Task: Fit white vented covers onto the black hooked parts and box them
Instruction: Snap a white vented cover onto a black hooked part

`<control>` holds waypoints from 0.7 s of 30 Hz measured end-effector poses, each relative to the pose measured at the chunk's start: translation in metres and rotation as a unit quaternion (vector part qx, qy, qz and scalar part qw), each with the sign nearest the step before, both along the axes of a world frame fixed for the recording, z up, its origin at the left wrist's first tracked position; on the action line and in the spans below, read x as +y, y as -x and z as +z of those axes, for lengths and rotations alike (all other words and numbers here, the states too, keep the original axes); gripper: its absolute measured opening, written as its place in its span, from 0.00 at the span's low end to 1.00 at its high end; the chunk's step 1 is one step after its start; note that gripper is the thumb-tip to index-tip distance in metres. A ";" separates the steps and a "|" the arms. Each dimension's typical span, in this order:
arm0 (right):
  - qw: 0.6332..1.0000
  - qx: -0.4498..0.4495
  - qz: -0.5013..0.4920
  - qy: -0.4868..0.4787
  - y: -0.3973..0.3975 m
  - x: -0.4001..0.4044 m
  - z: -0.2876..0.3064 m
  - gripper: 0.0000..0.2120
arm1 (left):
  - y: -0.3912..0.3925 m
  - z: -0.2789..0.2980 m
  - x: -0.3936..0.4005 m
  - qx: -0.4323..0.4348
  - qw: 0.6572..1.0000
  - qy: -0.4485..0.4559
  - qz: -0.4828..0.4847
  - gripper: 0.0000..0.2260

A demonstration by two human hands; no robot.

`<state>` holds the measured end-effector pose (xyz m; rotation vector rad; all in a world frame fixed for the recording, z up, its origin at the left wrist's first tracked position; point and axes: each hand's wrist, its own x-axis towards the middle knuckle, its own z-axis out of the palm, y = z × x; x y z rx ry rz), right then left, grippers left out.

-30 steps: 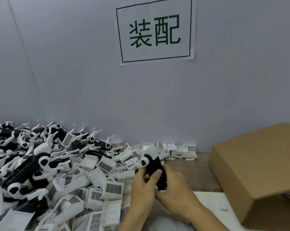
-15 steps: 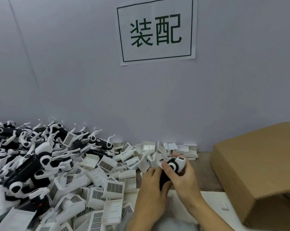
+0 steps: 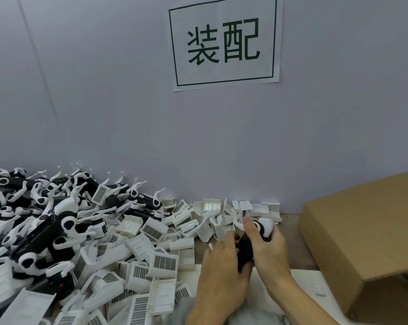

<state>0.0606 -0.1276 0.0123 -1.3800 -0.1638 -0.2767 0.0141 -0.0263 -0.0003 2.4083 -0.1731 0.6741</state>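
Note:
Both my hands hold one black hooked part [image 3: 245, 250] in front of me, its white round end [image 3: 266, 227] pointing up and right. My left hand [image 3: 221, 270] wraps the black body from the left. My right hand [image 3: 268, 247] grips the upper end near the white head. Whether a cover sits on it is hidden by my fingers. A heap of white vented covers [image 3: 151, 254] lies to the left of my hands. Farther left is a pile of black hooked parts [image 3: 46, 221]. The cardboard box [image 3: 367, 235] stands at the right.
A grey wall with a printed paper sign [image 3: 224, 41] rises right behind the piles. A small white piece [image 3: 319, 289] lies on a white sheet [image 3: 299, 277] beside the box. Bare wooden tabletop [image 3: 289, 221] shows between the covers and the box.
The held part has swung over: its white head went from upper left to upper right, and both hands shifted slightly right toward the box.

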 end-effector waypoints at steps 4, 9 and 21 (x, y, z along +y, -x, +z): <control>0.997 -0.005 0.082 -0.013 0.004 0.000 -0.001 0.22 | 0.002 0.004 0.000 -0.019 0.993 0.118 -0.014 0.11; 0.993 -0.001 0.100 0.059 0.003 0.003 -0.008 0.12 | -0.004 0.011 0.006 -0.041 0.908 0.418 0.017 0.10; 0.985 0.027 0.088 0.147 -0.005 0.005 -0.015 0.18 | -0.003 0.021 0.028 0.035 0.536 0.839 -0.083 0.17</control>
